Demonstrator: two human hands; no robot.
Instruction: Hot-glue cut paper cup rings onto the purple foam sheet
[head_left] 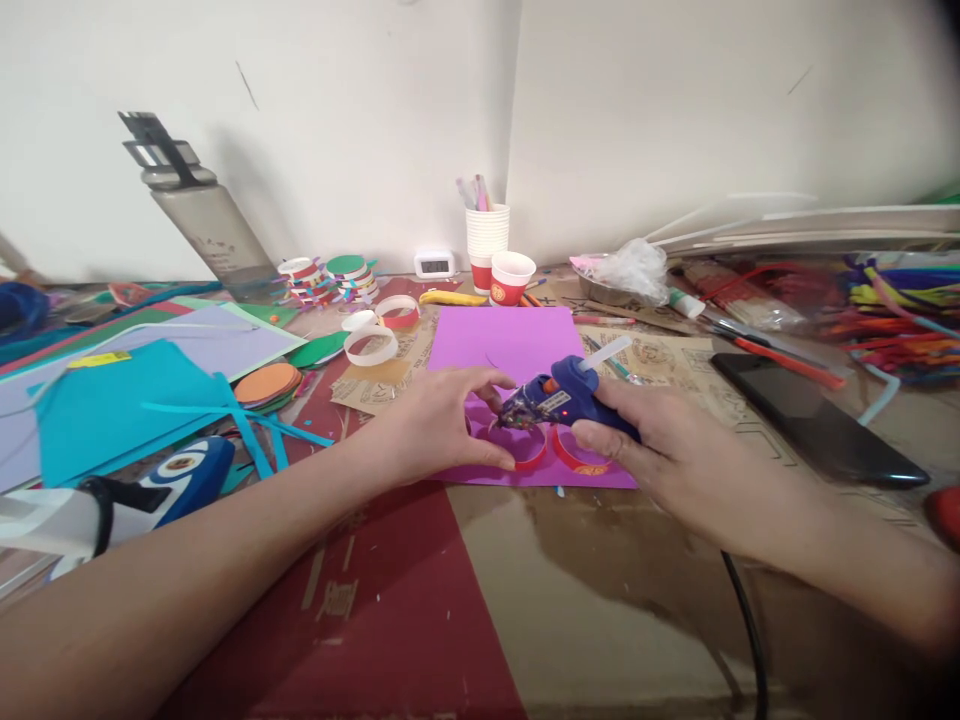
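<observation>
My right hand (pixel 660 440) is wrapped around a dark blue hot glue gun (pixel 577 395) with a clear glue stick (pixel 609 352) poking out of its back. Its nozzle points left and down at a red paper ring (pixel 534 459), which looks cut from a paper cup. The thumb and curved fingers of my left hand (pixel 442 420) hold that ring against a purple sheet (pixel 502 335), partly hiding it. Just to the right, a second red ring (pixel 576 455) with a gold print rests on the same sheet, under the glue gun.
White rings (pixel 370 346), a box cutter (pixel 452 298) and paper cups (pixel 513 278) stand behind. Blue sheets (pixel 142 410) and scissors (pixel 187 475) lie left. On the right are a black phone (pixel 817 418), pipe cleaners (pixel 907 330) and a black cord (pixel 746 620).
</observation>
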